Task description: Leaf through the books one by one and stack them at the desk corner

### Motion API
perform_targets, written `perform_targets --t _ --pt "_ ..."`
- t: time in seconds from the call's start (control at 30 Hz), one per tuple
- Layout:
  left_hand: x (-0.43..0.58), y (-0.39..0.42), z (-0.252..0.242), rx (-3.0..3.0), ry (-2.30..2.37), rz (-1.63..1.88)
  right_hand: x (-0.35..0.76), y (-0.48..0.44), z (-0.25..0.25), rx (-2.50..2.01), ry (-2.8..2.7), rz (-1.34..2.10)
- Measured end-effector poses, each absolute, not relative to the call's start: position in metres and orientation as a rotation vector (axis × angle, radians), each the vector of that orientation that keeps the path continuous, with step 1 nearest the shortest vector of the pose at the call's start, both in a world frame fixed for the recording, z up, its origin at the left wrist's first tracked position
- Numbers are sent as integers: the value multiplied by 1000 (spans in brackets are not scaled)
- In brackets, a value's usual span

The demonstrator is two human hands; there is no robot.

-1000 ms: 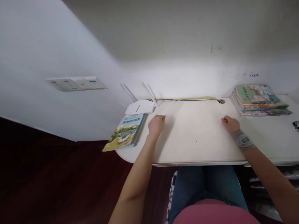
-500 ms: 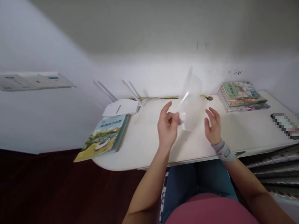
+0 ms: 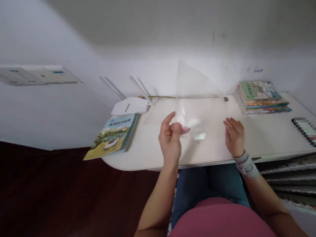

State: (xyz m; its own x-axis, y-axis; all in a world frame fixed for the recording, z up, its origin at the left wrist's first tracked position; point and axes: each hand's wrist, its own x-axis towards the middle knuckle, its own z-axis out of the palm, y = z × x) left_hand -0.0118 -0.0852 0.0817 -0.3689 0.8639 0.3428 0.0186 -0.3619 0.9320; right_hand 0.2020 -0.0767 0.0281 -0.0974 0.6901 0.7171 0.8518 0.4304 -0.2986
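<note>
My left hand [image 3: 170,140] is closed, thumb against fingers, on a clear plastic sheet [image 3: 191,105]. The sheet stands up above the desk, bends over toward the right and catches the light near its bottom; its outline is faint. Off to the right of it, my right hand [image 3: 235,135] is raised over the desk with its fingers loosely curled and nothing visible in them. A grey band [image 3: 247,164] wraps the right wrist. Whether the sheet's far edge touches the right fingertips is hard to see.
The white desk [image 3: 138,158] holds a picture book [image 3: 111,136] overhanging its left edge, a white router [image 3: 129,106] with antennas behind it, a stack of books [image 3: 261,98] at the back right, and a phone [image 3: 304,130] at the far right. A cable [image 3: 163,97] runs along the wall.
My left hand has shifted slightly left and the plastic sheet has swung broader, its top bending rightward. My right hand has moved a little right, its fingers closer together. The view has shifted slightly.
</note>
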Motion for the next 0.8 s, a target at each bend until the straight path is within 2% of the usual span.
perform_targets --t 0.13,0.27,0.4,0.47,0.53,0.63,0.7,0.8 --pt "-57 -84 43 1319 1614 1620 246 -77 34 -1420 -1876 -356" --pt "-65 -94 4 1559 2043 1116 262 -87 11 -1435 -2101 -345" --pt "-59 -100 -3 1823 2305 696 271 -94 -17 -1529 -2357 -241" --pt "-59 -100 -2 1842 2386 749 276 -96 -24 -1548 -2425 -171" --pt "-59 -100 1 1886 2395 991 282 -97 -27 -1526 -2460 -122" --pt "-53 -101 7 2139 2185 1282 287 -97 -29 -1493 -2463 -92" --pt "-46 -101 9 2332 2031 1139 289 -96 -30 -1492 -2451 -86" --pt "-43 -100 7 2342 2031 672 293 -96 -31 -1521 -2428 -101"
